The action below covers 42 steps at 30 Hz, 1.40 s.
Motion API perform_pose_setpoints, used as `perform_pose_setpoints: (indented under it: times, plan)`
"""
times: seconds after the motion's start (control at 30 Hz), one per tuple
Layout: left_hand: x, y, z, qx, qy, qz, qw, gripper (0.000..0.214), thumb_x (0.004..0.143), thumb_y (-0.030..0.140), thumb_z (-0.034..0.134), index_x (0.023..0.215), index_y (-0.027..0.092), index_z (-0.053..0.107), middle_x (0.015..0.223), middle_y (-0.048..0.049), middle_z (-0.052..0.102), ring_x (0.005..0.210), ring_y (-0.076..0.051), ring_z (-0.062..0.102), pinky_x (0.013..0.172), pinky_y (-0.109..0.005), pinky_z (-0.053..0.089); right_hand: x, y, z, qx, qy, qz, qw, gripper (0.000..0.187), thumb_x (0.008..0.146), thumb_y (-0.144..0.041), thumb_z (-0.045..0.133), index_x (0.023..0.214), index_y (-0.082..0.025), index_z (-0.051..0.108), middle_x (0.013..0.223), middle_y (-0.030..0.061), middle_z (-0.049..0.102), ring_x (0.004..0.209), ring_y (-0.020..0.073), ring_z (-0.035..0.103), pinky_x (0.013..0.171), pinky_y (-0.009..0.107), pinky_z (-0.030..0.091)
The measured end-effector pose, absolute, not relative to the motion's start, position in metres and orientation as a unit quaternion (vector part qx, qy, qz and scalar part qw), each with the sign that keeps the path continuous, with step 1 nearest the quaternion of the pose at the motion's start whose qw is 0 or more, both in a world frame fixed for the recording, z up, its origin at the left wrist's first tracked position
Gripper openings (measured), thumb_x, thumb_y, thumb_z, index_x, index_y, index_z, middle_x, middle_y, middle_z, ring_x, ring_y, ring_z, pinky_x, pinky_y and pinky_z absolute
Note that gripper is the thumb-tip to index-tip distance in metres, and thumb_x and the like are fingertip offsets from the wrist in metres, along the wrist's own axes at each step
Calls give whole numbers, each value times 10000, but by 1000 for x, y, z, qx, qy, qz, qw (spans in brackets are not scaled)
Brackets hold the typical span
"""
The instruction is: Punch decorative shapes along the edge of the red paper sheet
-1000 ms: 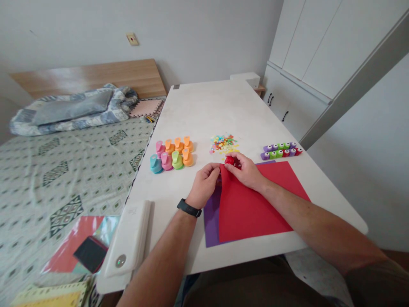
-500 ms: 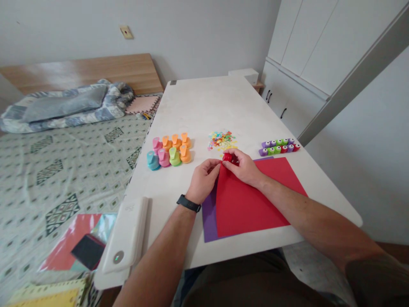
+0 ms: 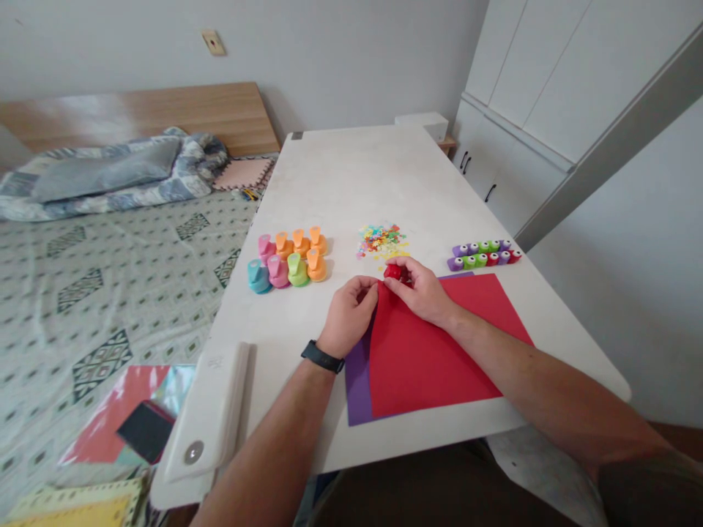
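The right hand (image 3: 420, 291) grips a small red craft punch (image 3: 392, 271) at the raised corner of a red paper sheet (image 3: 433, 344), pinched by the left hand (image 3: 348, 316). Both lie over a purple sheet (image 3: 358, 380) near the front edge of the desk (image 3: 356, 176).

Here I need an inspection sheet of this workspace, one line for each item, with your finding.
Surface: white table, with the work laid out on it.
Job's things: red paper sheet over a purple paper sheet; small red punch; coloured paper cut-outs; pastel craft punches; row of small punches.
Clutter: white device at the near edge; coloured sheets and a black pad on the bed.
Grips: left hand pinches the red sheet's raised edge; right hand holds the small red punch there.
Cables: nothing seen.
Surroundings: bed, white cabinets.
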State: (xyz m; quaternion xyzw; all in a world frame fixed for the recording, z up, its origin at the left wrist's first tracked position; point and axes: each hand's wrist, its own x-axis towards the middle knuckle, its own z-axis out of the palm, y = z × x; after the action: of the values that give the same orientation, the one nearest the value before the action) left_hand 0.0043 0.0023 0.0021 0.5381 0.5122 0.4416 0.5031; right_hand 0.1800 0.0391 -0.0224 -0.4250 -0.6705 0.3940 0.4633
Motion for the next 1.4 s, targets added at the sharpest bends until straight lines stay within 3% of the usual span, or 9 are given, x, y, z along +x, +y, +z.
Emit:
perform_pose_setpoints:
  times: [0.53,0.9,1.07,1.4]
  plan:
    - [2,3,-3,536,509,447,504,286,853,428,688,970,167,680,865,-41,722,719,-146,625,647,-249,484,178,38,-23,-420,-680,384,463,330,901,-338,682,1204,-222,623,1070,61,702,957,199,665,914,374,536]
    - [-4,4,-5,597,525,410,447,257,911,409,616,973,170,686,842,-41,719,709,-147,621,639,-252,479,179,37,-20,-420,-689,378,454,335,909,-320,674,1221,-214,616,1038,52,688,910,187,651,894,365,535]
    - [-4,3,-4,598,523,417,442,252,902,413,626,952,176,693,832,-35,719,697,-148,618,634,-250,471,179,35,-16,-401,-714,353,453,338,935,-284,639,1271,-255,618,1147,60,685,993,197,643,932,370,516]
    - [-5,2,-1,602,532,423,420,223,886,395,646,922,189,725,818,-34,733,716,-167,628,656,-261,472,178,35,-11,-365,-762,309,437,112,974,-263,587,1003,-265,696,1004,54,662,993,216,614,925,388,489]
